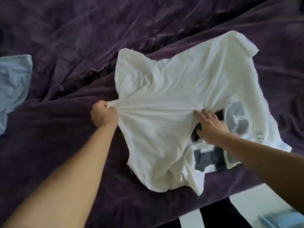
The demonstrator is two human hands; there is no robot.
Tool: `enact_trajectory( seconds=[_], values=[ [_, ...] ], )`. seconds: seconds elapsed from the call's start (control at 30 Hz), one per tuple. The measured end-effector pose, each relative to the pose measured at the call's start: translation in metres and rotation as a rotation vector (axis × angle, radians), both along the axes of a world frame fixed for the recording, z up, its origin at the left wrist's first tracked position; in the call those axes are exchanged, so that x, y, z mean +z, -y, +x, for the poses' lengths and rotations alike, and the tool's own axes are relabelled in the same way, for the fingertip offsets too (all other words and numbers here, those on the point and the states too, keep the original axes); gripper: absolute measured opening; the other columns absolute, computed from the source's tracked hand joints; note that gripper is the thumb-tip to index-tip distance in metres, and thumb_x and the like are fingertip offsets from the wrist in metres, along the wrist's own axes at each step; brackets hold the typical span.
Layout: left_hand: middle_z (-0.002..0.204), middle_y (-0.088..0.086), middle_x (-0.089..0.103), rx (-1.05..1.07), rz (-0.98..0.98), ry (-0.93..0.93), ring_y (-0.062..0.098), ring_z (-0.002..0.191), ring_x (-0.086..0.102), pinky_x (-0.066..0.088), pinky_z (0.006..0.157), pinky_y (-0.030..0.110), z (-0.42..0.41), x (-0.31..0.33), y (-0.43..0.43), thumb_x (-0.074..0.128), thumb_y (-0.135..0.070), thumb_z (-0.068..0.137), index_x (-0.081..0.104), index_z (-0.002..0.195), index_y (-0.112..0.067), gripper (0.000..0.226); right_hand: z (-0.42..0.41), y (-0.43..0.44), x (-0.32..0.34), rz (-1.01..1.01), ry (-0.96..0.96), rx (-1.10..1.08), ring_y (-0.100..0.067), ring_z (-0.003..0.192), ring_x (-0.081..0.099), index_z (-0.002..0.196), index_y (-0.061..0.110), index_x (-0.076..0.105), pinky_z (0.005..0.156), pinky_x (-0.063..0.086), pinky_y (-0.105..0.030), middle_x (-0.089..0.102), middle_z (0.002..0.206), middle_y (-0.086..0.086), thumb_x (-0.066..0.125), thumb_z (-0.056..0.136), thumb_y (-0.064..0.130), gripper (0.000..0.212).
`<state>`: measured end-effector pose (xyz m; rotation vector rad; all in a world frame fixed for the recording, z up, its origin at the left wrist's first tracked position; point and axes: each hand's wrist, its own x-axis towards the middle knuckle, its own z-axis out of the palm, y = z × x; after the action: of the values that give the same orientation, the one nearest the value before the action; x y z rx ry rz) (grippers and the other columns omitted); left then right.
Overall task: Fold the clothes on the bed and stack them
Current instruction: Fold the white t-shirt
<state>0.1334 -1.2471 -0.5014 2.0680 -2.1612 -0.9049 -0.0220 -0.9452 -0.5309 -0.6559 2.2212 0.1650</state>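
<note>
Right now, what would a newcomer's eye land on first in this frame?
A crumpled white T-shirt with dark block lettering lies centre-right on the purple blanket. The left hand grips a bunch of fabric at the shirt's left edge and pulls it taut, and the right hand presses spread fingers on the print. A light blue cloth lies at the far left edge.
</note>
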Motion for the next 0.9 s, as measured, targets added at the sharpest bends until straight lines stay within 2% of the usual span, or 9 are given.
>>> enact_trajectory(
  seconds=[0.23,0.33,0.4,0.5,0.6,0.67,0.77,0.83,0.9],
  values=[
    [0.115,0.012,0.060,-0.243,-0.151,0.031,0.031,0.111,0.053,0.042,0.087,0.036,0.016,-0.005,0.039,0.062,-0.007,0.081,0.059,0.111,-0.014,0.030,0.019,0.020,-0.002,0.071,-0.044,-0.037,-0.027,0.145,0.014,0.152,0.032,0.001,0.105,0.032,-0.049,0.010,0.159,-0.006,0.058,0.087,0.026,0.087],
    [0.116,0.012,0.055,-0.431,-0.259,-0.045,0.033,0.110,0.049,0.040,0.089,0.044,0.031,0.003,-0.019,0.064,-0.008,0.078,0.059,0.111,-0.012,0.034,0.032,0.009,0.018,-0.171,-0.189,-0.030,-0.029,0.129,0.040,0.140,0.021,0.040,0.095,0.039,-0.043,0.043,0.141,-0.009,0.058,0.087,0.028,0.056],
    [0.104,0.010,0.059,-0.612,-0.197,-0.099,0.032,0.100,0.053,0.042,0.082,0.043,0.045,0.008,-0.070,0.064,-0.006,0.077,0.064,0.100,-0.010,0.024,0.052,-0.006,0.032,-0.299,-0.248,-0.018,-0.028,0.102,0.058,0.100,0.021,0.063,0.073,0.044,-0.036,0.062,0.104,-0.002,0.057,0.087,0.045,0.028],
    [0.099,0.007,0.059,-0.928,-0.009,-0.056,0.029,0.095,0.055,0.045,0.080,0.040,0.078,0.010,-0.147,0.060,-0.008,0.081,0.066,0.093,-0.009,0.013,0.095,-0.033,0.049,-0.017,-0.108,0.143,-0.018,0.079,0.061,0.069,0.023,0.057,0.060,0.033,-0.030,0.059,0.077,0.010,0.035,0.067,0.089,0.069],
    [0.121,0.004,0.049,-1.172,0.125,0.057,0.025,0.113,0.048,0.043,0.092,0.036,0.120,0.004,-0.205,0.061,-0.019,0.082,0.060,0.106,-0.016,0.024,0.130,-0.067,0.044,0.170,0.008,0.287,-0.019,0.102,0.057,0.092,0.025,0.065,0.078,0.038,-0.033,0.063,0.101,0.006,0.045,0.074,0.074,0.056],
    [0.140,0.003,0.034,-1.192,0.191,0.150,0.022,0.132,0.032,0.035,0.105,0.034,0.142,-0.001,-0.230,0.063,-0.029,0.082,0.052,0.118,-0.025,0.038,0.138,-0.081,0.040,0.139,0.020,0.105,-0.021,0.102,0.058,0.093,0.022,0.065,0.082,0.041,-0.033,0.065,0.104,0.003,0.054,0.082,0.046,0.028],
    [0.147,0.002,0.022,-1.135,0.192,0.293,0.021,0.139,0.021,0.026,0.113,0.032,0.154,-0.006,-0.241,0.061,-0.035,0.086,0.035,0.138,-0.029,0.059,0.113,-0.076,0.047,-0.220,0.264,-0.711,-0.017,0.071,0.063,0.070,0.010,0.063,0.063,0.043,-0.032,0.068,0.071,-0.001,0.057,0.083,0.021,0.017],
    [0.143,0.003,0.026,-1.107,0.127,0.341,0.022,0.137,0.024,0.026,0.112,0.033,0.150,-0.010,-0.242,0.061,-0.037,0.086,0.030,0.141,-0.028,0.063,0.078,-0.065,0.055,-0.428,0.483,-1.124,-0.014,0.065,0.070,0.070,0.010,0.060,0.057,0.046,-0.025,0.073,0.070,-0.002,0.052,0.085,0.011,0.017],
    [0.131,0.005,0.040,-1.121,0.036,0.346,0.025,0.126,0.037,0.033,0.106,0.038,0.135,-0.013,-0.245,0.067,-0.036,0.081,0.041,0.131,-0.025,0.058,0.039,-0.057,0.057,-0.531,0.537,-1.141,-0.014,0.064,0.071,0.073,0.013,0.059,0.057,0.047,-0.023,0.074,0.071,-0.003,0.052,0.088,0.009,0.016]
  ],
)
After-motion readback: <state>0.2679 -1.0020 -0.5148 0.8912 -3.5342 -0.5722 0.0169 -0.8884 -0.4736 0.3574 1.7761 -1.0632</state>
